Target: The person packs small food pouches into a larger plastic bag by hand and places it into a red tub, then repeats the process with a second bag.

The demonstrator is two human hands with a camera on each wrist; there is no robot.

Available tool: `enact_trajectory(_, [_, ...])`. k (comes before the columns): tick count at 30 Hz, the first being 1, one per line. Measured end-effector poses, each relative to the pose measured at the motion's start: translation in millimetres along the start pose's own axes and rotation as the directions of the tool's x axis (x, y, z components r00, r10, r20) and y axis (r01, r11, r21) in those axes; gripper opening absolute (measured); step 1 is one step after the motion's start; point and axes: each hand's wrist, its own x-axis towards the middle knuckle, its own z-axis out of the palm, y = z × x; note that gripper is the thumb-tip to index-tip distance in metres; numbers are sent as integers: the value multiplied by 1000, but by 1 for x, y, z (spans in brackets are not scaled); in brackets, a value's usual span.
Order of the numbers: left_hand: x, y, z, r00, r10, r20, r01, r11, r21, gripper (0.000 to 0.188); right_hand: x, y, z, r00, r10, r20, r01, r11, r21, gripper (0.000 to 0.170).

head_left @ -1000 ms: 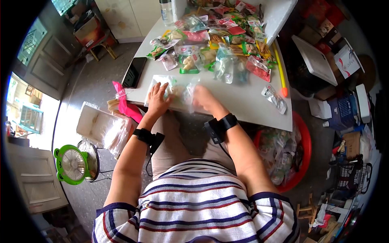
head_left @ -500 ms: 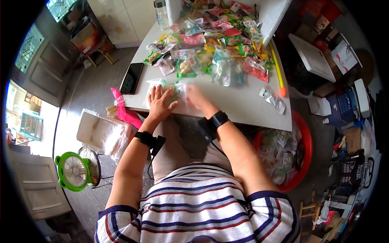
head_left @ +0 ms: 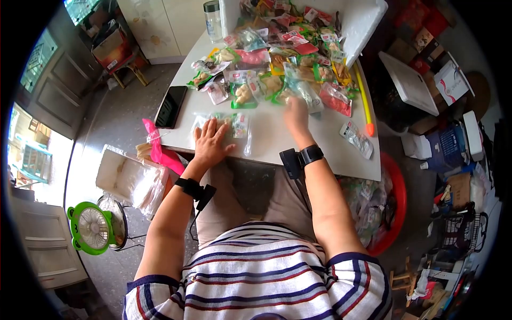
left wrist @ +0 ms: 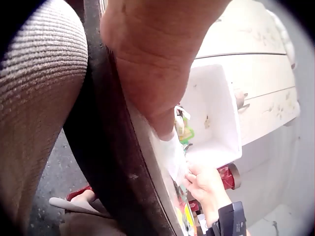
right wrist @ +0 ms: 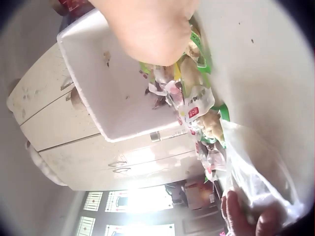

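Observation:
My left hand (head_left: 210,145) rests with fingers spread on a clear plastic bag (head_left: 242,133) near the table's front edge; small green-and-white packets show inside. In the right wrist view the bag (right wrist: 261,167) lies loosely under the left fingertips (right wrist: 236,214). My right hand (head_left: 297,118) is at the front of a heap of snack packets, its fingertips right by a clear bluish bag (head_left: 310,100). Its fingers are blurred, and I cannot tell whether they grip anything. A green-edged packet (head_left: 242,95) with pale pieces lies between the hands, farther back.
A white foam box (head_left: 368,26) stands behind the heap. A phone (head_left: 172,106) lies at left, a lidded jar (head_left: 213,22) at the back. At right are a yellow stick (head_left: 364,98) and a silver packet (head_left: 356,140). A red basin (head_left: 397,213) of packets stands below.
My right hand has left the bag and moved right and away to the heap. The bluish bag there now lies more tilted. My left hand stays on the bag in front.

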Motion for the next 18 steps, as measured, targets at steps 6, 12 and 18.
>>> enact_trajectory(6, [-1, -2, 3, 999, 6, -32, -6, 1000, -9, 62, -2, -11, -4, 993, 19, 115, 18, 952, -307, 14])
enact_trajectory(12, [-2, -1, 0, 999, 12, -30, -13, 1000, -10, 64, 3, 11, 11, 990, 36, 133, 7, 951, -309, 15])
enact_trajectory(18, [-3, -6, 3, 997, 5, -71, -10, 998, -66, 63, -5, 12, -12, 971, 14, 240, 34, 981, -191, 12])
